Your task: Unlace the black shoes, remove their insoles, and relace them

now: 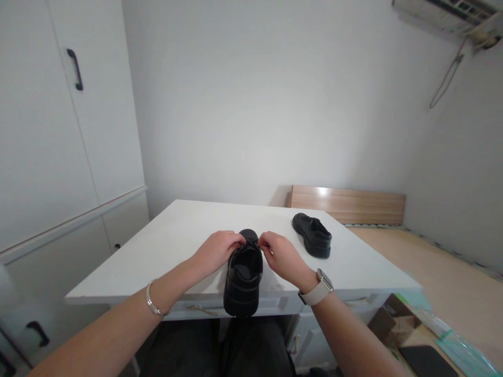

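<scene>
A black lace-up shoe [243,277] stands on the white table [173,246] at its near edge, heel toward me. My left hand [218,250] and my right hand [280,255] meet over the top of the shoe, each with fingers pinched on the laces near the tongue. A bracelet sits on my left wrist and a watch with a pale strap on my right. A second black shoe [312,234] lies on the table to the right, apart from both hands.
White cupboards [66,157] with black handles line the left wall. A wooden bed frame [349,205] stands behind the table on the right. A cardboard box [389,319] and plastic bags lie on the floor at the lower right.
</scene>
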The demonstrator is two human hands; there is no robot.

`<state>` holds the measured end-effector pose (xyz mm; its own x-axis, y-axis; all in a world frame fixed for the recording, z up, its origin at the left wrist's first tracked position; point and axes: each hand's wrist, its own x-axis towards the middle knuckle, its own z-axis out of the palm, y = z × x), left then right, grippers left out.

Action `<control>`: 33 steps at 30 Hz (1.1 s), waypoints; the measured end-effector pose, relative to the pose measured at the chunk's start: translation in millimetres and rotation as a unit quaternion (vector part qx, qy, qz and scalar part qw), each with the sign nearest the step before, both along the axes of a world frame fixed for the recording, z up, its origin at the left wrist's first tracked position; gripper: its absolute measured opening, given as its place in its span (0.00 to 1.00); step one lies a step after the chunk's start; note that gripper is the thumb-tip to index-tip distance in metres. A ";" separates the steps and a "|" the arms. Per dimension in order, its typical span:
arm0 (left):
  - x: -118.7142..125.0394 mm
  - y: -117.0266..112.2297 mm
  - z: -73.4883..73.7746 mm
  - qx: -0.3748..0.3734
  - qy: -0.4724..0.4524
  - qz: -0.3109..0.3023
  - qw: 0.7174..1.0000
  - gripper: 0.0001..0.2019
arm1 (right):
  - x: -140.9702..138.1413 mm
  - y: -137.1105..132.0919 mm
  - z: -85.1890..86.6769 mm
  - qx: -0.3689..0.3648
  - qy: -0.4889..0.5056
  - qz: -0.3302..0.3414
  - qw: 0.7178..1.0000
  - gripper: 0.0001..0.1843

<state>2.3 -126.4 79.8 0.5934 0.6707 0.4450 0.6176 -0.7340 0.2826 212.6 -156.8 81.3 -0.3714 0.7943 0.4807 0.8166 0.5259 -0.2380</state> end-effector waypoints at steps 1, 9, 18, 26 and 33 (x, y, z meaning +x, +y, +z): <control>0.4 -0.5 -0.3 0.000 0.003 0.000 1.000 0.13 | -1.3 0.0 -1.6 0.002 0.004 -0.003 1.000 0.10; 9.9 -8.0 4.3 0.014 0.051 0.035 0.998 0.08 | -6.1 0.2 -5.3 0.018 0.040 -0.022 0.999 0.12; 12.6 -11.9 16.3 -0.013 0.085 0.042 0.995 0.14 | -15.0 -14.1 5.6 -0.001 -0.029 -0.024 0.999 0.11; 19.4 -4.4 13.5 0.011 0.113 0.073 0.991 0.13 | -28.2 -9.4 2.5 -0.006 -0.125 -0.088 0.988 0.11; 16.6 -8.8 23.7 0.044 -0.003 0.078 0.996 0.09 | -28.8 -1.2 11.4 0.040 -0.066 -0.090 0.993 0.10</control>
